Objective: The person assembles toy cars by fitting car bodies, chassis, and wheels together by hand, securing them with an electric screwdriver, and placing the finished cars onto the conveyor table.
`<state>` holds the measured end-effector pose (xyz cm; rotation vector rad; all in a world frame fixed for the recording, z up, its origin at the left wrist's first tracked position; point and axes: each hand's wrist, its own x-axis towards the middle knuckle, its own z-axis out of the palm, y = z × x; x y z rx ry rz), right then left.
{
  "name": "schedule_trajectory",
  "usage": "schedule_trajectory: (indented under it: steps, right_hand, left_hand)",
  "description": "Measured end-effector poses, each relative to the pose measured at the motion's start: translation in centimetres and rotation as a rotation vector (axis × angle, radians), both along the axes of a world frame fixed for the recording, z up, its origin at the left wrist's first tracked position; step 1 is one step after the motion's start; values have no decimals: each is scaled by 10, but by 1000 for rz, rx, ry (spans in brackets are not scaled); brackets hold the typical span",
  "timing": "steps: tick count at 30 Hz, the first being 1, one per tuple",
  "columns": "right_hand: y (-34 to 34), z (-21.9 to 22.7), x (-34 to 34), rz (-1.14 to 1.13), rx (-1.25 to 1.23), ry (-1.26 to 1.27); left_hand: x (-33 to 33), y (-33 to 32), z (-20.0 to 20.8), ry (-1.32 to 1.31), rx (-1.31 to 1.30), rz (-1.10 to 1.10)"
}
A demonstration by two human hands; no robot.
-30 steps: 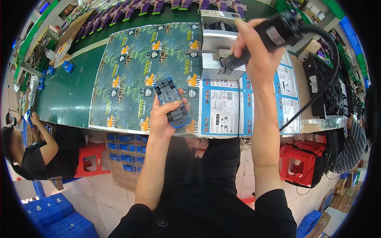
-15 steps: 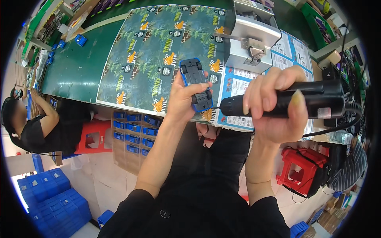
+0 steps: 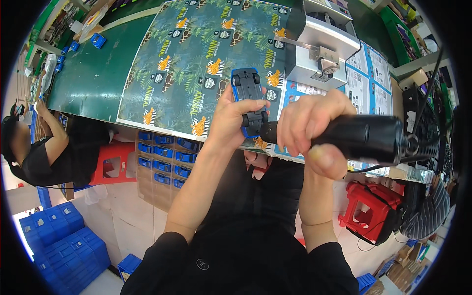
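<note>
The bench carries an animal-printed sheet left of the silver machine. Before the machine, the right hand's grip wraps a black screwdriver, hiding part of a label sheet; at the machine's near left, the left hand's grip clasps an upturned toy car.

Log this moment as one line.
left grip: blue toy car, underside up | right grip: black power tool | tool nose: by car, contact unclear

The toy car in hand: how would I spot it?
Find the patterned sheet on the workbench. Near its lower right corner, the left hand holds the toy car. Its black underside shows, unlike the blue cars in the brown tray below.
</note>
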<state>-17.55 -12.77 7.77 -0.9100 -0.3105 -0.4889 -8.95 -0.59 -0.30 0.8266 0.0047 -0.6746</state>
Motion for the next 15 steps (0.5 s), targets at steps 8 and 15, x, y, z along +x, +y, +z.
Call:
schedule_trajectory:
  steps: [8,15]
  right_hand:
    - [-13,-9,15,221,-158,-194]
    - [-6,-5,9,165,-63,-179]
  left_hand:
    - [0,0,8,-2,62,-23]
    - [-1,1,8,9,58,-30]
